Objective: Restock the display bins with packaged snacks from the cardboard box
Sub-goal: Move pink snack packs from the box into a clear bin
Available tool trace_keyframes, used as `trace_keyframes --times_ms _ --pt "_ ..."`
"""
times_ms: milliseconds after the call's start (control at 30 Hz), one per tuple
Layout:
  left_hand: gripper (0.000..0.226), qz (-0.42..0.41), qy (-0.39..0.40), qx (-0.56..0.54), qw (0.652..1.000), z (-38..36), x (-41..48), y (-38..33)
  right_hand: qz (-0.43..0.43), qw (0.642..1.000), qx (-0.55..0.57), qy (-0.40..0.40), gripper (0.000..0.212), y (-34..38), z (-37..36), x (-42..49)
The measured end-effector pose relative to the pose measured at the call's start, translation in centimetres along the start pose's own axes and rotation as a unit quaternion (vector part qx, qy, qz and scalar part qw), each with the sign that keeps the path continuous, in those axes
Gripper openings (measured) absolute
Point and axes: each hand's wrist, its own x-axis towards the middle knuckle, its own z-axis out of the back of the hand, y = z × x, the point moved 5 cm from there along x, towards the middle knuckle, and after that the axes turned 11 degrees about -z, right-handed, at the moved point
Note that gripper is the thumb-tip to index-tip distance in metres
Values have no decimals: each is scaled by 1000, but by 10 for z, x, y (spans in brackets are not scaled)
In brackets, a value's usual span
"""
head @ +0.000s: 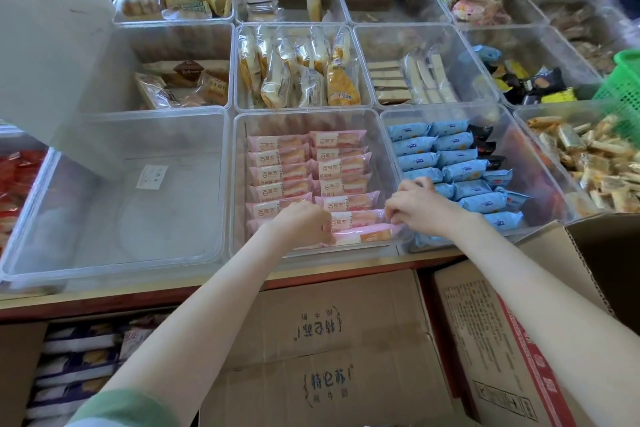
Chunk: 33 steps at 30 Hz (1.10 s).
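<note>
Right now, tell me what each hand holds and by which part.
Both hands hold one pink snack packet at the bin's front: the left hand pinches its left end, the right hand its right end.

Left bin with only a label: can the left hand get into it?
Probably yes: the left hand grips a pink pack next door, and the left bin is open-topped; a grey panel overhangs only its far-left corner.

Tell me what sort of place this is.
Most likely a small shop's snack display: a grid of clear bins holding rows of wrapped pink packets and blue packets, cardboard stock boxes below, and a green shopping basket at the right edge.
</note>
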Motion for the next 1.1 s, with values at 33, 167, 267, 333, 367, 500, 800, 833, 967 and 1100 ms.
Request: trace_keyframes --times_ms 33,167,267,333,367,500,800,833,967,1100 --pt "23 4 5 15 1000 1 1 -2 -6 1000 21 4 14 -2 -3 0" --pt "25 16 12 37 999 3 2 -5 -7 997 63 54 16 -11 -11 2" --pt "29 20 46 21 999 -2 1 1 -13 996 57 69 7 -17 -12 0" --pt "28 17 69 14 997 -5 2 6 -19 996 50 72 6 -16 -13 0" --pt "27 16 73 11 997 -5 3 8 -20 996 48 71 10 -16 -15 1" --pt "27 19 68 15 997 -5 7 9 -37 997 31 59 6 -12 -16 6" --pt "28 61 69 73 993 -3 21 5 -65 996 -17 56 21 8 -4 1" --pt "31 61 62 100 991 -4 21 4 -72 995 -27 60 25 11 -3 0" --pt "17 70 42 120 989 -5 23 -5 -79 992 -80 62 34 21 3 -7" --pt "23 71 42 121 989 -10 24 -10 -79 992 -67 76 29 24 -4 -16"
